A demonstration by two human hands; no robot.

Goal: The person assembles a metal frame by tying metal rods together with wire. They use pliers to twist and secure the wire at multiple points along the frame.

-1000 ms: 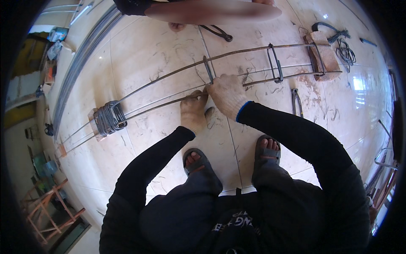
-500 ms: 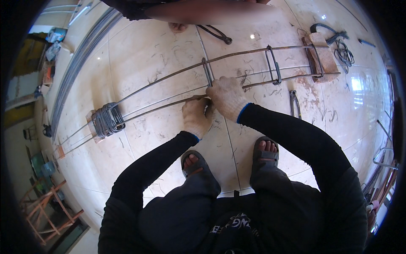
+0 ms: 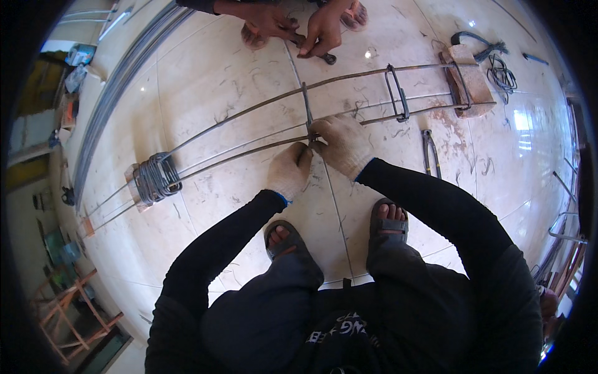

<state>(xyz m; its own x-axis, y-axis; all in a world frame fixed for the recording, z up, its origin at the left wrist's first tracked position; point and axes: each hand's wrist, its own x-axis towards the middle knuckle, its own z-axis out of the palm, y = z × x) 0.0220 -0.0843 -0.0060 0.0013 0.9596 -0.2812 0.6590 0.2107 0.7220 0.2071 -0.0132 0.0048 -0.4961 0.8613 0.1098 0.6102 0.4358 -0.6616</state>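
Note:
Long steel reinforcing bars run across the floor, with a bent steel stirrup standing around them in the middle. My right hand, in a cream knitted glove, is closed with its fingers around the stirrup's near corner, where it meets the near bar. Just left of that corner, my gloved left hand is closed in a pinch below the near bar. Whatever lies between its fingertips is hidden or too small to make out. Another stirrup hangs on the bars farther right.
A bundle of stirrups sits at the left end by a block. A brick-like block supports the right end. Pincers lie nearby. Opposite, a co-worker's hands hold a dark tool. Tie wire lies far right; long bars far left.
The co-worker's hands have come into view and taken up the dark tool from the floor. My right hand has slid slightly down to the stirrup's corner, and my left fingers have closed together.

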